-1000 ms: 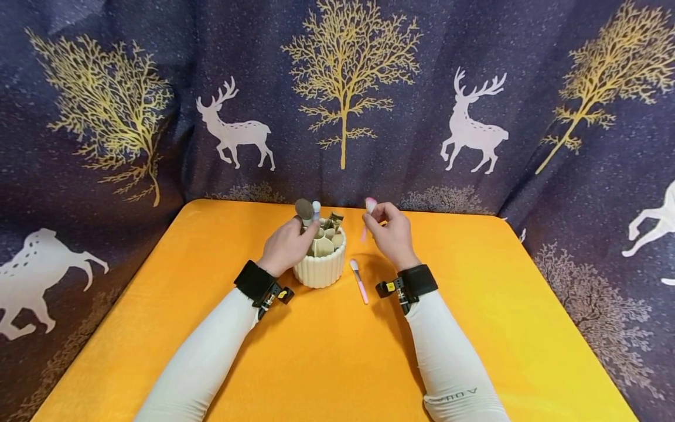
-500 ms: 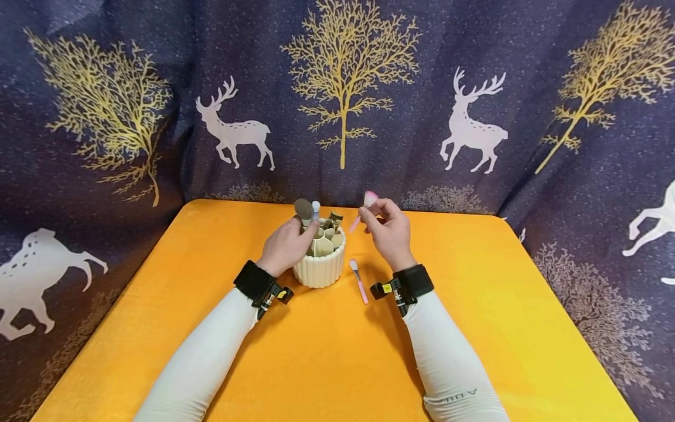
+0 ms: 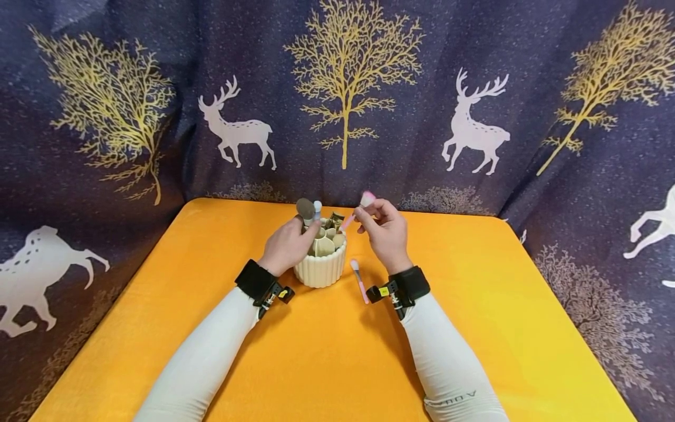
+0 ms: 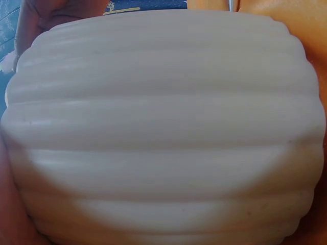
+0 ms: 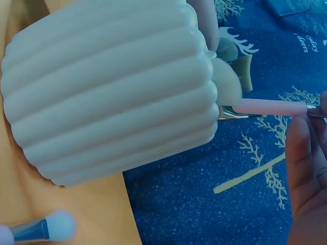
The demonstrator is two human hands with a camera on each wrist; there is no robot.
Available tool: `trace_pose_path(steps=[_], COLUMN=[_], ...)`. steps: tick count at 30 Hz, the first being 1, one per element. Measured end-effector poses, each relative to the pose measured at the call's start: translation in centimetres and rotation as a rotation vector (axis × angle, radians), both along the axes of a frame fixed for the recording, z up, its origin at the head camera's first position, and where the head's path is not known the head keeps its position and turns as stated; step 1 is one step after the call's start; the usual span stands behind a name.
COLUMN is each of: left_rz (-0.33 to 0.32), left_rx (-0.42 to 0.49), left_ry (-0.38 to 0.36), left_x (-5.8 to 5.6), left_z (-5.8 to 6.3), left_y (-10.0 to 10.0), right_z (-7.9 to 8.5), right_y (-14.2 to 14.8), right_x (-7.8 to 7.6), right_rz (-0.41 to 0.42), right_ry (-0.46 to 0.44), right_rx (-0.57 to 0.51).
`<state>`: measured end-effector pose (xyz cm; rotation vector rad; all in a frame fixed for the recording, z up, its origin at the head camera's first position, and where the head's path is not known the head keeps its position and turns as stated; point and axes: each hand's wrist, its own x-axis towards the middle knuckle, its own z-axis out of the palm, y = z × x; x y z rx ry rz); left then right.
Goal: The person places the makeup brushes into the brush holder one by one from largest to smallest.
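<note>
My left hand (image 3: 286, 245) grips the left side of a white ribbed makeup brush holder (image 3: 320, 271), its thumb by the rim. In the left wrist view the holder's wall (image 4: 163, 122) fills most of the picture. Between thumb and fingers, my right hand (image 3: 389, 237) pinches a pink makeup brush (image 3: 367, 198), white-and-pink bristles up. The brush slants, and its pink handle (image 5: 271, 106) points toward the holder's opening at the right rim. Whether its tip is inside a compartment, I cannot tell. Several brushes stand in the holder, including a large dark round one (image 3: 304, 207).
A second pink-handled brush (image 3: 360, 282) with white bristles lies on the orange tabletop (image 3: 316, 363), just right of the holder. Behind the table hangs a dark blue curtain (image 3: 295, 146) printed with deer and trees.
My right hand has moved left toward the holder, and the brush in it has tilted so its handle end swings to the holder's rim. My left hand has stayed in place.
</note>
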<state>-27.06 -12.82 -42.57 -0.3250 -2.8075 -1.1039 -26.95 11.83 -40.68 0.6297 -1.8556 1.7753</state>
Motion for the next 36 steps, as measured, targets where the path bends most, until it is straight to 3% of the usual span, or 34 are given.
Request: trace_pose_path(steps=[36], left_rz=[0.015], left_rx=[-0.009], left_ry=[-0.014], left_x=[0.37], left_z=[0.46], left_y=[0.26], right_z=[-0.88], right_y=[-0.68], right_x=[0.13], right_rz=[0.037], right_ry=[-0.053], right_rx=[0.14])
